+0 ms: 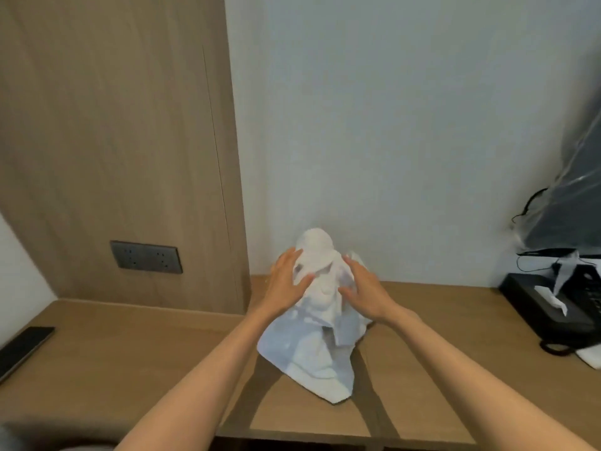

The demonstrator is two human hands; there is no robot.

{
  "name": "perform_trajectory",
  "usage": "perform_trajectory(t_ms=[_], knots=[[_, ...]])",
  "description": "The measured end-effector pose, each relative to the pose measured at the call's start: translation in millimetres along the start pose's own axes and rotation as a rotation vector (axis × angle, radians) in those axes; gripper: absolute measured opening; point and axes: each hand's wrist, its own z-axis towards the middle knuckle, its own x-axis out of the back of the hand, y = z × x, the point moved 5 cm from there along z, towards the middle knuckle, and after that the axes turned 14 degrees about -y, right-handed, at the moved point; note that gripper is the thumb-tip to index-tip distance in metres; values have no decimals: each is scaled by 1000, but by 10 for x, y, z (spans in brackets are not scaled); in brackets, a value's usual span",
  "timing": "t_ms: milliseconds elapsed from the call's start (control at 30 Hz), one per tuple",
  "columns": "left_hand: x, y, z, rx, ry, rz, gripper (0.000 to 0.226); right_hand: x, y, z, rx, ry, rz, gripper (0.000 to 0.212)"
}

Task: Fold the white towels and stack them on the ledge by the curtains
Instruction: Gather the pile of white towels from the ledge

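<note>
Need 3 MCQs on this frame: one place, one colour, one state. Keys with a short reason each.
1. Where does the crumpled white towel heap lie?
A. on the floor
B. on the light wooden desk, against the pale wall
C. on a chair

2. What colour is the rectangular tissue box at the right?
A. white
B. red
C. black

3. How are the left hand and right hand?
A. both open, fingers straight, flanking the heap
B. both in fists
C. one out of view

Key:
1 B, the heap sits on the desk top at the wall's foot.
2 C, the box reads plainly black.
3 A, straight spread fingers show on either side of the towel.
</note>
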Motion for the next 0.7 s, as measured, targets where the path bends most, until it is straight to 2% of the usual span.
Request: perform_trajectory(t_ms=[33, 100, 200, 367, 533, 700], knots=[[-116, -147, 25, 38, -47, 33, 60, -124, 161, 65, -52, -81, -10, 68], [-246, -319, 36, 68, -48, 94, 58, -250, 319, 138, -71, -123, -13, 65], [-277, -317, 9, 40, 19, 203, 54, -196, 307, 151, -27, -17, -32, 54], [-196, -36, -231, 3, 137, 390, 44, -55, 11, -53, 153, 143, -214, 42], [-281, 268, -872, 12, 268, 474, 34, -187, -92, -425, 278, 84, -272, 38], [-611, 301, -1676, 261, 277, 517, 40, -566, -144, -878, 405, -12, -321, 33]])
